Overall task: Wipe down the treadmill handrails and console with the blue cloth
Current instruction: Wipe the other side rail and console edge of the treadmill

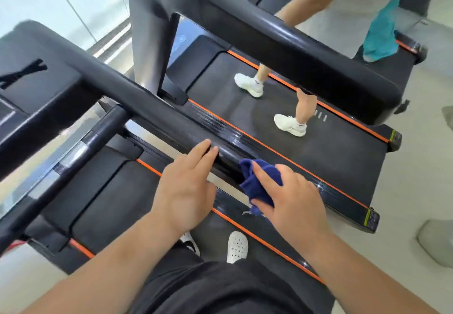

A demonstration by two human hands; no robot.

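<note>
Against the near side of the handrail (pixel 152 98), the right hand's fingers (pixel 266 172) pinch the blue cloth (pixel 255 186): the index finger lies stretched over the bunched fabric and the thumb closes on it from below. The right hand (pixel 294 201) holds the wad touching the rail, low on its length. Just up the rail, the left hand's fingers (pixel 204 150) lie straight and close together on top of the bar, and the left hand (pixel 186 191) holds nothing.

Shiny streaks (pixel 218 122) run along the rail above both hands, so that stretch is probably wiped already, with the lower end left to do. The crossbar (pixel 81 147) and the console (pixel 41 88) sit well apart from the cloth and show no sign of wiping, so most of the job likely remains. On the neighbouring treadmill (pixel 318 154) another person (pixel 301 107) walks.
</note>
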